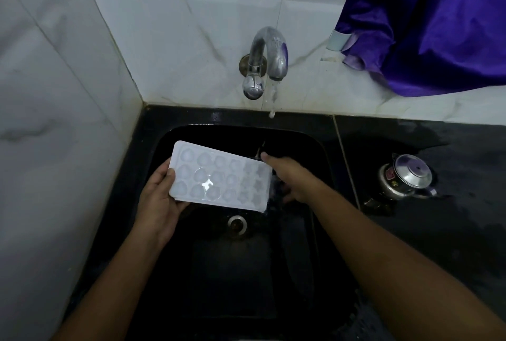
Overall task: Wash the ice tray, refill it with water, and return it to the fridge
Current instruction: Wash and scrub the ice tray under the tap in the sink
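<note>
A white plastic ice tray point(219, 176) with several moulded hollows hangs over the black sink point(315, 149), tilted slightly. My left hand point(158, 201) grips its left end, thumb on top and fingers underneath. My right hand point(290, 176) holds its right end; the fingers there are partly hidden behind the tray's edge. Water runs from the chrome tap point(269, 53) on the tiled wall and lands on the tray's right end, where it splashes.
The drain point(236, 224) lies below the tray. A small steel kettle point(405, 176) stands on the wet black counter point(451, 231) to the right. A purple cloth point(427, 20) hangs over the wall at the upper right. White marble tiles close off the left.
</note>
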Motion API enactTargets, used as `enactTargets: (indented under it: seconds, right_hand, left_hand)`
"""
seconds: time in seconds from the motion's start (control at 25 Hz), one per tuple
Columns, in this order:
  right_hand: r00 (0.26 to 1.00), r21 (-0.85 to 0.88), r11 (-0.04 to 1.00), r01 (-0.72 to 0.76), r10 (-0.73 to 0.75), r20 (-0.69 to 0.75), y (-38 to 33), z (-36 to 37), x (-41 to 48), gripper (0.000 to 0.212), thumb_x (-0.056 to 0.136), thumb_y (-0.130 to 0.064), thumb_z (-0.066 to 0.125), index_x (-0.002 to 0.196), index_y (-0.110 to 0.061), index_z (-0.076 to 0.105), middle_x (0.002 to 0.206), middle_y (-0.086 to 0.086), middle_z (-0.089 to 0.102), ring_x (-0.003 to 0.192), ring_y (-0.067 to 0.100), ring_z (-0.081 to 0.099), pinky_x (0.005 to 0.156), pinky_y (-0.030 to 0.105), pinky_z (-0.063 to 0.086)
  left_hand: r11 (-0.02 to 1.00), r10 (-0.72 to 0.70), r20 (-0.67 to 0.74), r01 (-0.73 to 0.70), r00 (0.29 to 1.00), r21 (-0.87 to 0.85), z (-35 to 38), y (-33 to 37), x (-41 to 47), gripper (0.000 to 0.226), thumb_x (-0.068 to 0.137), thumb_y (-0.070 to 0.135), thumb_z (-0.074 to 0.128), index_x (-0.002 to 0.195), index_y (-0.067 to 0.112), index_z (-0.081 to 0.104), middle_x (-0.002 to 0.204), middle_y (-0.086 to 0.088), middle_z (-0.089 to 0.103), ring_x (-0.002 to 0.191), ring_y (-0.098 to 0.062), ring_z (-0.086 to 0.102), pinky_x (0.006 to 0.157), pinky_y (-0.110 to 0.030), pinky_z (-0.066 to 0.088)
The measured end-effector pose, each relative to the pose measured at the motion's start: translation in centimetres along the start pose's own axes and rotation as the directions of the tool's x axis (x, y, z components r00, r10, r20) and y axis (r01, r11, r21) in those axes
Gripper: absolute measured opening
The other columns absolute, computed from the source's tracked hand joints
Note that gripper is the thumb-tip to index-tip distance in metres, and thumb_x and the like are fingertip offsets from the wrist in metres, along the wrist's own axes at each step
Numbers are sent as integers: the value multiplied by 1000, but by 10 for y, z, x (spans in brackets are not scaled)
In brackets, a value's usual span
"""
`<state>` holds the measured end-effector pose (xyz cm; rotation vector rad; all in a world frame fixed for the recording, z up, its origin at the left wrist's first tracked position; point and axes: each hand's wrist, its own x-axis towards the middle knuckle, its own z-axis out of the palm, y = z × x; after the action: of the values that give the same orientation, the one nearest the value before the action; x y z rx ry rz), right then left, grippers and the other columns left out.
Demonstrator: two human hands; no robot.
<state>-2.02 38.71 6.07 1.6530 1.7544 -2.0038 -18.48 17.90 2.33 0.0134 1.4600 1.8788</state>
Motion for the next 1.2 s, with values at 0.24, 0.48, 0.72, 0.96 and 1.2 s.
enactTargets:
  seconds: [0.24, 0.48, 0.72, 0.96, 1.2]
  right_hand:
    - [998, 400, 916, -29, 6, 59, 31, 5, -19, 58, 94, -65, 60, 131, -21, 64, 127, 15, 69, 115, 39, 66, 100, 61, 53]
    - [987, 566, 809, 157, -153, -55, 22, 9, -49, 51, 90, -62, 68, 117, -19, 73, 112, 8, 79, 103, 29, 74, 93, 48, 59]
    - [966, 617, 752, 232, -252, -56, 20, 11, -73, 19, 97, -35, 66, 98, -16, 70, 90, 6, 77, 78, 20, 73, 73, 35, 56]
    - [946, 475, 834, 281, -325, 13, 26, 5, -90, 14, 98, -30, 60, 93, -19, 68, 84, -3, 73, 89, 17, 66, 77, 30, 50]
    - [981, 201, 971, 132, -156, 111, 38, -3, -103, 59, 88, -68, 66, 123, -20, 69, 115, 17, 73, 106, 33, 72, 93, 46, 60]
  left_hand:
    - [991, 99, 92, -107, 991, 81, 2, 16, -26, 31, 110, 18, 49, 135, 26, 66, 134, -1, 73, 119, -21, 71, 88, -38, 64]
    - [955, 162, 129, -188, 978, 228, 7, 35, -54, 37, 109, 47, 48, 144, 44, 59, 140, 13, 69, 132, -16, 63, 104, -45, 49]
    - [958, 173, 140, -200, 975, 205, 21, 47, -79, 51, 103, 65, 44, 141, 36, 61, 134, 10, 72, 127, -16, 66, 107, -50, 49]
    - [973, 195, 52, -200, 979, 115, 25, 53, -89, 59, 85, 68, 68, 123, 23, 66, 124, -1, 77, 122, -22, 70, 107, -48, 52]
    - [963, 255, 82, -260, 964, 65, 12, 45, -96, 43, 81, 48, 75, 115, 23, 68, 121, 4, 71, 133, -26, 61, 113, -48, 49]
